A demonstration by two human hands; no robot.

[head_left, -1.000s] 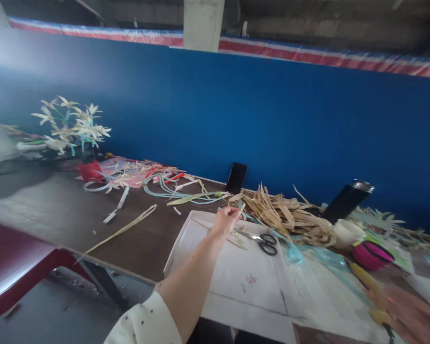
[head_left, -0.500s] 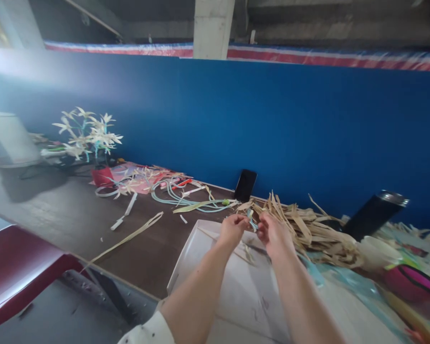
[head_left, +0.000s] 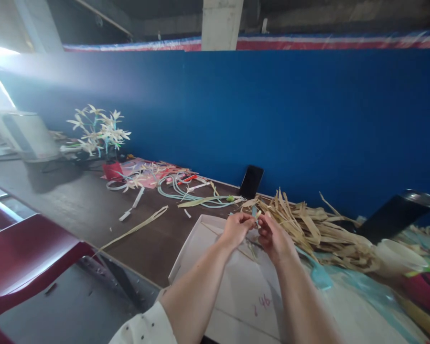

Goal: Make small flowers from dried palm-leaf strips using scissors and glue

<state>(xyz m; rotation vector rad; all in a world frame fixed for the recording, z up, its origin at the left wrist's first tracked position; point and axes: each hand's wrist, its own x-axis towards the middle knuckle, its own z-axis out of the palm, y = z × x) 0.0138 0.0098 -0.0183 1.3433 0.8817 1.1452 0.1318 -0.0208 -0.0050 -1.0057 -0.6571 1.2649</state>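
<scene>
Small, slender piece point(head_left: 254, 210), pale blue and cream, partly hidden.

Right hand point(head_left: 277, 240) in from well right of the grip; now beside left hand point(head_left: 236, 230) at small strip point(head_left: 254, 210), gap narrowed.

Blue-and-cream piece point(head_left: 254, 210), dark-dotted white sleeve point(head_left: 145, 328)

Handwritten "46" point(head_left: 264, 300) on the white tray point(head_left: 236, 286); preceding mark point(head_left: 255, 311) seems unclear.
</scene>
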